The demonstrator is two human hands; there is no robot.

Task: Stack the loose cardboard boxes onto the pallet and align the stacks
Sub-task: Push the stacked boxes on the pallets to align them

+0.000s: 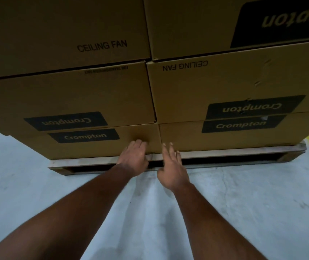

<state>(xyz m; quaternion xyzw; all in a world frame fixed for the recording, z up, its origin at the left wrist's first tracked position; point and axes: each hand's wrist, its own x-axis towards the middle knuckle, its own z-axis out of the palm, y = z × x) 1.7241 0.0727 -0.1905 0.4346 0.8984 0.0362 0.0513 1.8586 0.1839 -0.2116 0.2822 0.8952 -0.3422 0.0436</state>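
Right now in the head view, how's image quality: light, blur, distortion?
Head view: dim, warm light; the brown cardboard boxes read dark. Wide-angle bowing curves the box edges and the wooden pallet. Left hand and right hand slightly soft, soft shadows on the grey concrete floor. No glare.

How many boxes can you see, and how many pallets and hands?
Brown cardboard boxes printed Crompton: 6 (bottom left one)
Wooden pallet under them: 1
Bare hands: 2 (left hand, right hand)
Total: 9
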